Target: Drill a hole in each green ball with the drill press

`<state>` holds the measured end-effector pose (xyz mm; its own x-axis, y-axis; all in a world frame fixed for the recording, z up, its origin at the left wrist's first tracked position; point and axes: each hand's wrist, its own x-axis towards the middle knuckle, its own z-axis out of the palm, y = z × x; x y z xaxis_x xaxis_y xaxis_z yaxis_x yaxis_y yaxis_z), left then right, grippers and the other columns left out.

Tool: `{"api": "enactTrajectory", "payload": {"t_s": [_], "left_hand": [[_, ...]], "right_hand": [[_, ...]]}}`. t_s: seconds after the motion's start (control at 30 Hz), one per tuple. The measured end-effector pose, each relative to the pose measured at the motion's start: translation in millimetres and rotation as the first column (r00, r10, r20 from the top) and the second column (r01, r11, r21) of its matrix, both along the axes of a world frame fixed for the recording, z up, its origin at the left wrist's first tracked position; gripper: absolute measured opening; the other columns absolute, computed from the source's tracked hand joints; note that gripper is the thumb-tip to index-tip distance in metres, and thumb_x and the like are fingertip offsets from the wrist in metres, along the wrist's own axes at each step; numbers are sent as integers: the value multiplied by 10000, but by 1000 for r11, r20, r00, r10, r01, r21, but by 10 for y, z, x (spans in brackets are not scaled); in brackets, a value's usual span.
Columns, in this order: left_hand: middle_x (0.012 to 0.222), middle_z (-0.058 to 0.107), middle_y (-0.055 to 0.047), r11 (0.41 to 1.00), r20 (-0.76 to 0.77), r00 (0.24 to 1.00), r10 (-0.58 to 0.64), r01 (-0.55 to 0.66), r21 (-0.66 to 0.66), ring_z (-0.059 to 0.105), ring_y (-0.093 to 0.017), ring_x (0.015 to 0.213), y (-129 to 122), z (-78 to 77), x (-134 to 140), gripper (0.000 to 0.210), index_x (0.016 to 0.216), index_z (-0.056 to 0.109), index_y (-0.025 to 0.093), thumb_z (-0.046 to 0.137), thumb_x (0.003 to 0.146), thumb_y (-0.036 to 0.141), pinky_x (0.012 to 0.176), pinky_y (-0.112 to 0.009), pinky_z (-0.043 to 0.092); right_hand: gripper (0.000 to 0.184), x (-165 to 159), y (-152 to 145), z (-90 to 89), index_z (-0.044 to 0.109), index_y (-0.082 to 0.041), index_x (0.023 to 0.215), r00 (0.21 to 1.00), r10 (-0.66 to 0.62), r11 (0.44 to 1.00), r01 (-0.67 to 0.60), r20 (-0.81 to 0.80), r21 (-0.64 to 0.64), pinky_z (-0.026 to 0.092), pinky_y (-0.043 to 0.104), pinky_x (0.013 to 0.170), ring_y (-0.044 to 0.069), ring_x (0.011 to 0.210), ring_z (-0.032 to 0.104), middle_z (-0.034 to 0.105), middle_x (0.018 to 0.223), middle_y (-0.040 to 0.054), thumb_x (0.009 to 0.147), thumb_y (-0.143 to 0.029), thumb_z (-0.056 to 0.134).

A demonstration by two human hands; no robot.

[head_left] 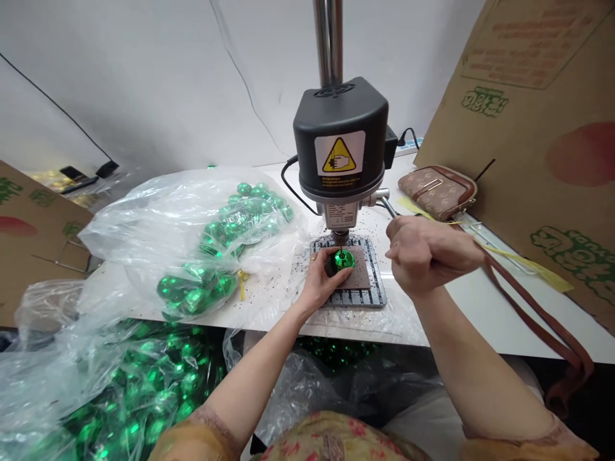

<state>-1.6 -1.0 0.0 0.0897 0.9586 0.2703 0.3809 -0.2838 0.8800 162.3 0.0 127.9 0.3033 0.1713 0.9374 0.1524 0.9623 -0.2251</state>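
A black bench drill press [343,137] with a yellow warning sticker stands in the middle of the table. Under its chuck, my left hand [321,278] grips a shiny green faceted ball [344,259] between thumb and fingers. The drill bit comes down at the ball's top; whether it has entered cannot be made out. Beneath lies a brownish board [358,278] on the slotted metal base plate [378,296], with dark shavings scattered around. My right hand [427,253] is closed around the feed lever [388,207] at the drill's right side.
Clear plastic bags of green balls lie on the table [245,218] and below its edge at left [144,378]. A patterned pouch [437,192] with a brown strap [533,314] rests at right. Cardboard boxes stand at right [519,153] and far left [38,256].
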Motion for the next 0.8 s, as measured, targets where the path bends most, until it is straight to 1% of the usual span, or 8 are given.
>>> {"api": "enactTrajectory", "payload": {"t_s": [0.17,0.27,0.37,0.47,0.53,0.6,0.7,0.8], "left_hand": [[1119,663,-89,1000,30,999,12,-12,-15,637,-245,1054,6,26,48,440,1176,618,214,801,799,349,943,-404,521],[1096,679,-79,994,43,994,102,-104,46,650,-235,1038,-148,89,74,392,1147,611,217,773,820,359,925,-388,528],[1084,682,-89,960,29,983,181,-183,210,659,-247,1054,-492,72,4,425,1132,602,221,777,807,431,940,-407,535],[1078,702,-112,966,-102,995,5,22,259,680,-271,1036,-942,-117,-178,463,1059,643,229,801,751,537,900,-428,572],[1094,722,-110,954,-246,946,-213,256,159,698,-263,969,-1221,-331,-325,396,992,690,257,788,754,558,828,-415,594],[1145,729,-104,902,-345,849,-401,431,11,703,-251,933,-1437,-570,-455,286,1019,721,291,725,834,510,810,-406,594],[1273,692,-105,885,-431,777,-459,440,-149,696,-264,1018,-1635,-863,-570,277,1190,693,317,588,945,389,903,-432,573],[1334,658,-98,915,-526,749,-402,345,-209,690,-286,1082,-1727,-959,-592,379,1327,614,324,558,953,350,939,-447,567]], "right_hand": [[415,-52,2,439,520,-205,498,990,40,974,-68,-133,-216,256,282,402,57,369,354,383,405,-61,901,-209,619],[422,-49,52,600,519,-194,488,983,117,959,-148,-138,-240,209,286,412,50,365,314,392,405,-55,899,-185,617],[419,-50,77,619,502,-203,502,984,124,975,-144,-125,-169,207,294,427,61,370,313,362,415,-55,909,-147,584],[428,-76,64,604,477,-234,513,993,34,977,-57,-113,-207,250,306,453,80,386,341,372,427,-45,927,-198,577],[464,-94,52,602,445,-256,501,991,-27,974,-3,-133,-225,252,323,445,85,377,322,347,421,-45,926,-343,609],[483,-94,54,594,431,-271,508,988,-56,971,20,-143,-239,240,346,437,89,374,306,316,438,-45,898,-484,621],[447,-57,97,558,447,-279,541,992,-24,954,-15,-124,-300,208,363,433,90,394,307,338,490,-29,902,-485,611],[416,-21,154,524,450,-270,515,985,32,965,-75,-172,-253,162,355,428,88,380,288,312,464,-34,895,-317,613]]}}
